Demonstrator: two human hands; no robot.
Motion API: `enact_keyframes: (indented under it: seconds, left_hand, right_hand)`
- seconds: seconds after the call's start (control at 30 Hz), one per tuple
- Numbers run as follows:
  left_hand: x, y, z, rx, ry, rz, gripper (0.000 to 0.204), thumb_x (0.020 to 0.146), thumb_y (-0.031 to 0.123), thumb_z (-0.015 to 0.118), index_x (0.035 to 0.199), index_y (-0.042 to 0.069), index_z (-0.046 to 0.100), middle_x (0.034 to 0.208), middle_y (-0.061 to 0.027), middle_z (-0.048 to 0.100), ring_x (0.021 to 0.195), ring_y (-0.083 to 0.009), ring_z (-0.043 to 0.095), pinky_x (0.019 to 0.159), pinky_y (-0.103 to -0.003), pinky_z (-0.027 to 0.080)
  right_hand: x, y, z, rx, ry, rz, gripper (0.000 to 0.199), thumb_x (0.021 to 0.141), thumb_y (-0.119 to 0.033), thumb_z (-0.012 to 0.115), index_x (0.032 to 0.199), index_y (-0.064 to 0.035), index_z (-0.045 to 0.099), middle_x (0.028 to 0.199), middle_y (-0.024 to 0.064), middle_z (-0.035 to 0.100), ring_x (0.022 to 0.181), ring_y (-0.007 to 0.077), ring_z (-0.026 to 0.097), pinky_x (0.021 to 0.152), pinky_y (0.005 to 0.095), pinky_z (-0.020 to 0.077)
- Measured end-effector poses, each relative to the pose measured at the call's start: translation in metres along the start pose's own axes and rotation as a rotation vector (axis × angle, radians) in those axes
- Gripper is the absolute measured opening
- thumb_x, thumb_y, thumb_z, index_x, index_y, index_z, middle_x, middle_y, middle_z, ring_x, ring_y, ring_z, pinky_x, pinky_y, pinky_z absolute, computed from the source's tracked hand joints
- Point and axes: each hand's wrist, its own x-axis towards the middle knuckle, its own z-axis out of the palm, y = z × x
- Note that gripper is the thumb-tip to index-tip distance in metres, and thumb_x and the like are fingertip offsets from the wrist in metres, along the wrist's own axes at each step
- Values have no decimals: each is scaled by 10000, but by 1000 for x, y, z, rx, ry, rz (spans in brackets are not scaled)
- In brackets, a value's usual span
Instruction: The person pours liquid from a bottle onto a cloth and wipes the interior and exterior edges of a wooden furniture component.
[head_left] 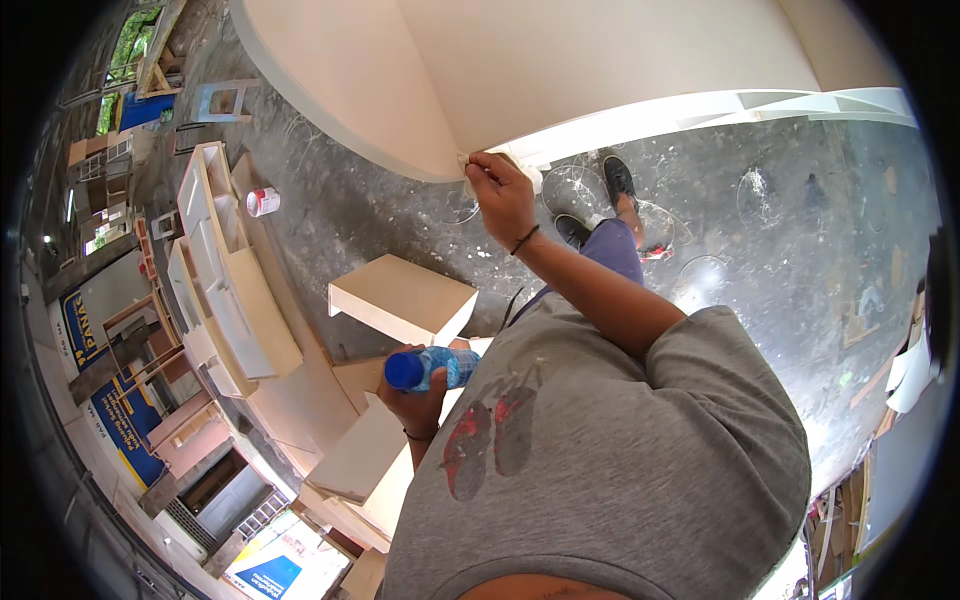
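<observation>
My left hand [408, 402] is wrapped round a clear plastic bottle [452, 368] with a blue cap, held in front of my body. The bottle looks bluish, and what is inside is hard to tell. Ahead, my right hand [502, 200] is closed in a pinch at the lower corner of a large pale cabinet with a curved edge [360, 90]. A small whitish bit shows at the fingertips, too small to name. Behind that hand is a white, rounded shape, partly hidden.
Beside my left hand stands a pale wooden box [405, 295]. Farther left are a long shelf unit [235, 270] lying down and a red-and-white can [263, 202]. The grey floor [700, 210] is spattered with white paint. Long white framing [700, 110] runs to the right.
</observation>
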Motion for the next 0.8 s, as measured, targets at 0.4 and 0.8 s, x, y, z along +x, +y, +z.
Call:
enact_keyframes:
  seconds: [0.4,0.8]
  left_hand:
    - [13,10,9,25,-99,14,667,712,425,823,1105,-55,579,985,-154,659,912,-229,639,812,-355,519]
    - [12,8,9,34,-59,68,692,715,444,822,1112,-63,570,991,-144,645,938,-239,640,819,-375,526]
  right_hand:
    - [5,-15,-9,-138,-113,-72,141,893,-93,578,964,8,646,862,139,626,753,285,621,691,348,477]
    - [3,-5,-9,-106,-94,2,159,878,-111,605,949,24,648,914,130,655,749,220,632,694,311,489]
